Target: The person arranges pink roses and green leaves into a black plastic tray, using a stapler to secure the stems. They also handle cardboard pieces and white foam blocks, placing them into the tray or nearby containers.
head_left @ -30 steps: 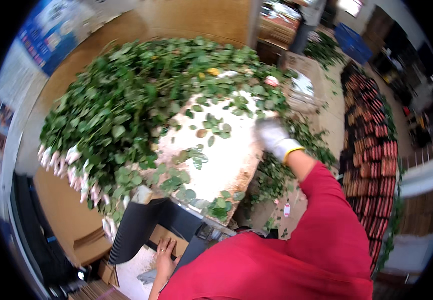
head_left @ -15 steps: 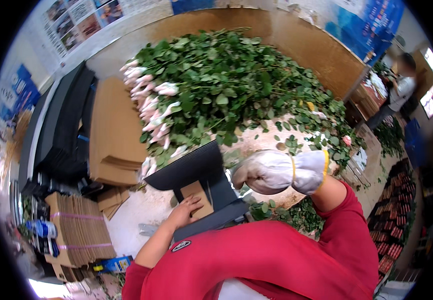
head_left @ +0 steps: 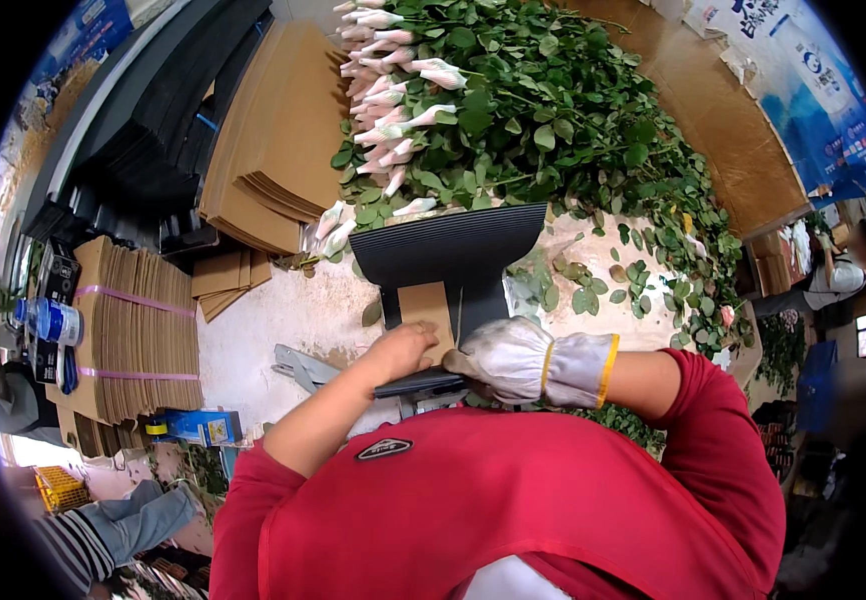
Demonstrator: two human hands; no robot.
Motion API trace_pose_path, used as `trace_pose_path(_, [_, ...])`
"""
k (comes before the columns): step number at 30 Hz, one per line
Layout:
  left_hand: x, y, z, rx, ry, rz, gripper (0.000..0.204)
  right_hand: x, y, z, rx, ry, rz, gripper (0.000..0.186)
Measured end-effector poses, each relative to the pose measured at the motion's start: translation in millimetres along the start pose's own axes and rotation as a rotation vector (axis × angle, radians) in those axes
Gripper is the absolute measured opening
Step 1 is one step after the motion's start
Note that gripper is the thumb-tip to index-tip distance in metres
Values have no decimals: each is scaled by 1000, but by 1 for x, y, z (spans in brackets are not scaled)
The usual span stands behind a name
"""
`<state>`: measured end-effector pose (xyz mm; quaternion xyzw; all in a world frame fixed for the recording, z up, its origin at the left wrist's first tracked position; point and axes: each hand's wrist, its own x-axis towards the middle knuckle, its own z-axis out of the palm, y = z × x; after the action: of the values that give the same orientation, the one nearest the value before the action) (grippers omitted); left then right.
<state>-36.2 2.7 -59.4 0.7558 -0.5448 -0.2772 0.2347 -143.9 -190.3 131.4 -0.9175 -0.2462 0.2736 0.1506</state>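
Observation:
A black corrugated sheet [head_left: 443,245] stands bent on the worktable before me, its far part raised and its near part folded up toward my body. A narrow brown cardboard piece [head_left: 424,303] lies on it. My bare left hand [head_left: 401,352] presses the near end of the cardboard, fingers together and bent over it. My right hand [head_left: 498,362], in a white work glove with a yellow cuff edge, closes at the sheet's near fold, just right of the cardboard; its fingertips are partly hidden. A grey metal tool [head_left: 303,367] lies left of my left forearm.
Beyond the sheet lie many leafy rose stems [head_left: 543,110], their heads in white sleeves [head_left: 388,130]. To the left are flat cardboard sheets [head_left: 278,130], a strapped cardboard stack [head_left: 138,325], black sheets [head_left: 143,150] and a bottle [head_left: 58,322]. Other people stand at lower left and far right.
My right hand has come left and nearer, down to the sheet's near fold. My left hand stays on the cardboard, its fingers more bent. The view has turned downward.

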Motion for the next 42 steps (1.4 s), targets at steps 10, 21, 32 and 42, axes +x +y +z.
trace_pose_path(10, [-2, 25, -20, 84, -150, 21, 23, 23, 57, -68, -218, 759, -216, 40])
trace_pose_path(21, [5, 3, 7, 106, -245, 6, 38, 32, 241, -155, -526, 989, 779, 81])
trace_pose_path(32, [1, 20, -24, -100, 180, 98, 26, -158, 153, -196, -601, 1423, 606, 40])
trace_pose_path(42, [-12, -8, -17, -1140, -42, -413, 44, -129, 39, 11, -230, 834, 513, 74])
